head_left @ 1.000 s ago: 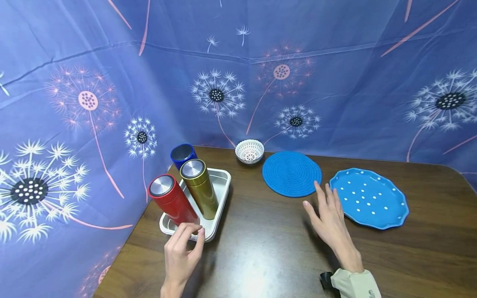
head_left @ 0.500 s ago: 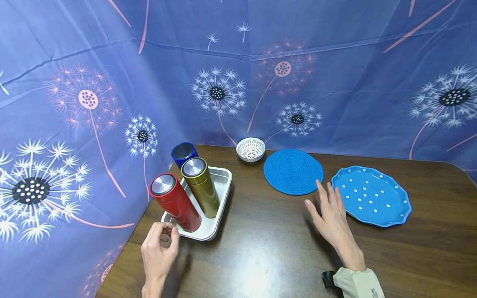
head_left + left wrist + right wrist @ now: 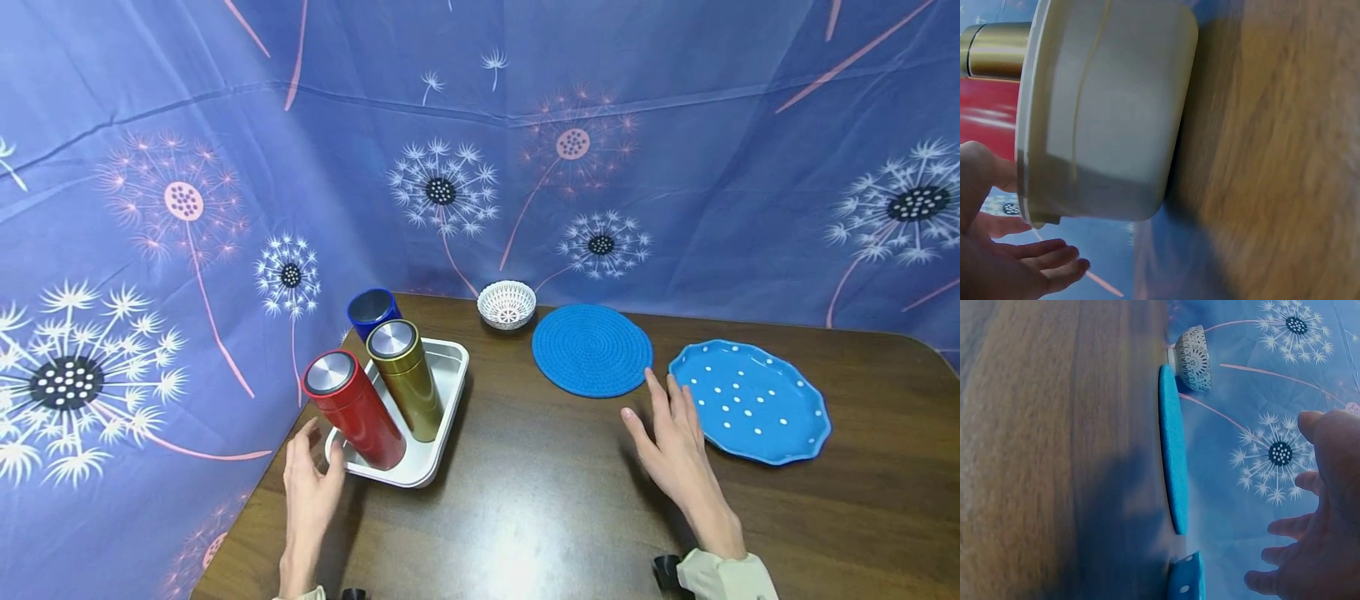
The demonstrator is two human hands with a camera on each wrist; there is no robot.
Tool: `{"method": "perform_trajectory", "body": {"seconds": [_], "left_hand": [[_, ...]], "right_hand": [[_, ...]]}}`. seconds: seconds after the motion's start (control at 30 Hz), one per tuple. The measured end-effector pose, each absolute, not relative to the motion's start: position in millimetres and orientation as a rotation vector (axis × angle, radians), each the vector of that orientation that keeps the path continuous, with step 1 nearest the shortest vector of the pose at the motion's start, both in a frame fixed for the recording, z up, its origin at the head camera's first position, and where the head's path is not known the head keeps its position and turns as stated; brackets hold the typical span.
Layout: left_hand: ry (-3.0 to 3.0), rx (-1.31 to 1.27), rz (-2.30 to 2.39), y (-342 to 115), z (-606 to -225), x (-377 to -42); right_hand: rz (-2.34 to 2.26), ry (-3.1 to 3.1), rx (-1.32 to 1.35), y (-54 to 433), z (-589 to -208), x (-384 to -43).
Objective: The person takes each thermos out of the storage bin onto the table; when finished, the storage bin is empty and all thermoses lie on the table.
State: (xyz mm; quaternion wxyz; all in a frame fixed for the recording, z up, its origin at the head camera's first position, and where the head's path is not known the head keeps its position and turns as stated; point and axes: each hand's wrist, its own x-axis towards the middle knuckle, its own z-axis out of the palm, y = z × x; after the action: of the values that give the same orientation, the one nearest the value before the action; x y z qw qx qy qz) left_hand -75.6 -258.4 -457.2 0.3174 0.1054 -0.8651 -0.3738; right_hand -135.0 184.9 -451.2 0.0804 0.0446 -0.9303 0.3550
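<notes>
My left hand (image 3: 309, 492) is at the near left corner of a white tray (image 3: 459, 367), its thumb and fingers spread apart right at the rim. In the left wrist view the tray's side wall (image 3: 1116, 112) fills the middle, the thumb overlapping the rim. A red thermos (image 3: 363, 421) and a gold thermos (image 3: 412, 392) stand in the tray. Behind them shows a blue cylinder (image 3: 372, 310) with a dark top, its lower part hidden. Above the table, my right hand (image 3: 678, 450) is spread and holds nothing, between a round blue woven placemat (image 3: 592, 350) and a blue polka-dot plate (image 3: 787, 400).
A small white openwork bowl (image 3: 507, 305) stands at the back of the wooden table (image 3: 525, 467), left of the placemat. Blue dandelion-print cloth (image 3: 480, 208) hangs behind the table and along its left side.
My left hand has moved left from the tray's near edge to its near left corner, and its fingers have opened out. My right hand has hardly moved.
</notes>
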Motion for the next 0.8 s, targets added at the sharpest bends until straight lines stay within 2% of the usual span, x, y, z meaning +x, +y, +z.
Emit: {"method": "perform_trajectory", "body": {"seconds": [0.43, 0.8], "left_hand": [[-2.388, 0.430, -1.230, -257.4, -464.7, -91.2], [-2.351, 0.481, -1.261, -255.8, -465.7, -94.2]], "right_hand": [[1.081, -2.772, 0.144, 188.3, -454.2, -131.7], [1.158, -2.763, 0.166, 183.0, -455.6, -136.0]]}}
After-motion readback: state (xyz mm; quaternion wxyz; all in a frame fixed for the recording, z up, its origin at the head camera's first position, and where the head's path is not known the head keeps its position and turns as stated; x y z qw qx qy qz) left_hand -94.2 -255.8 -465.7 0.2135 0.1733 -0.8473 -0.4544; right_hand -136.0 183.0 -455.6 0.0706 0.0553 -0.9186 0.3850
